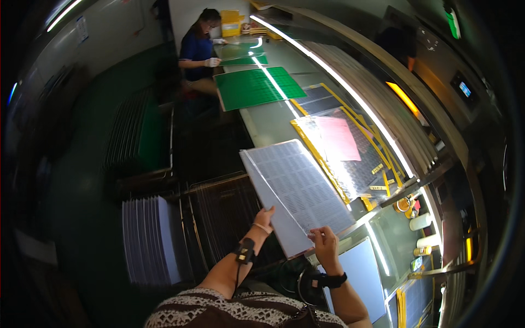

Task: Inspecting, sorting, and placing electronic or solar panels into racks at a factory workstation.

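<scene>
A large pale grey panel (pixel 306 183) with rows of small dark marks is tilted in front of me, its far part over the edge of the workbench. My left hand (pixel 264 220) grips its left edge, with the thumb on top. A thin bright line runs slantwise across the panel, down to my right hand (pixel 326 244). There the fingers are curled in a pinch over the panel's near right part; what they pinch is too small to make out.
Racks hold upright white panels (pixel 147 238) and green panels (pixel 150 134) at left. A plain pale panel (pixel 358 279) lies at lower right. Along the bench are a pink sheet (pixel 338 138), yellow-edged films and a green panel (pixel 257 87). A gloved co-worker (pixel 199 52) sits beyond.
</scene>
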Demonstrator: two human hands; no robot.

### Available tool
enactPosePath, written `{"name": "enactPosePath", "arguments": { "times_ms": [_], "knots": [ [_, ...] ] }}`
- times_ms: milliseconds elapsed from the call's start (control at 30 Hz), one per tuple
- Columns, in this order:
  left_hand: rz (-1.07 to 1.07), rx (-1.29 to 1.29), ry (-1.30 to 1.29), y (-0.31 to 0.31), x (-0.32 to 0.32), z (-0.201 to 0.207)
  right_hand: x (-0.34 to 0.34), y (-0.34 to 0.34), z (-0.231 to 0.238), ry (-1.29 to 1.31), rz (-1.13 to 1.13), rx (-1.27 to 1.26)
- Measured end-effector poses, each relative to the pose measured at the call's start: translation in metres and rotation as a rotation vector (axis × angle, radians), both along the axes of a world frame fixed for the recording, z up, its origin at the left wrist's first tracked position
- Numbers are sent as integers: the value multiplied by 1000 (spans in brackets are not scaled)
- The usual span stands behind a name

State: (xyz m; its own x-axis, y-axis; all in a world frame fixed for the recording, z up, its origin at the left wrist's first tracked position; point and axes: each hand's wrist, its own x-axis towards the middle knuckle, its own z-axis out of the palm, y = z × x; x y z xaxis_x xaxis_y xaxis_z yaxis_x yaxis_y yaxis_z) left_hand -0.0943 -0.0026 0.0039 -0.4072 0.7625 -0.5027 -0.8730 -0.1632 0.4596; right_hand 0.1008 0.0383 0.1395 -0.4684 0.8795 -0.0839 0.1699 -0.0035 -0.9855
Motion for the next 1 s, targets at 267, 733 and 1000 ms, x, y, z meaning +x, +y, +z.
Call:
{"name": "enactPosePath", "arguments": {
  "times_ms": [267,733,1000],
  "knots": [
    [274,-168,720,-39,38,67,14,-13,37,-880,540,885],
    [730,-1070,1197,-359,-46,140,215,96,192,-494,-106,924],
    [679,-1326,1259,-345,-13,32,184,74,187,-672,-72,790]
  ]
}}
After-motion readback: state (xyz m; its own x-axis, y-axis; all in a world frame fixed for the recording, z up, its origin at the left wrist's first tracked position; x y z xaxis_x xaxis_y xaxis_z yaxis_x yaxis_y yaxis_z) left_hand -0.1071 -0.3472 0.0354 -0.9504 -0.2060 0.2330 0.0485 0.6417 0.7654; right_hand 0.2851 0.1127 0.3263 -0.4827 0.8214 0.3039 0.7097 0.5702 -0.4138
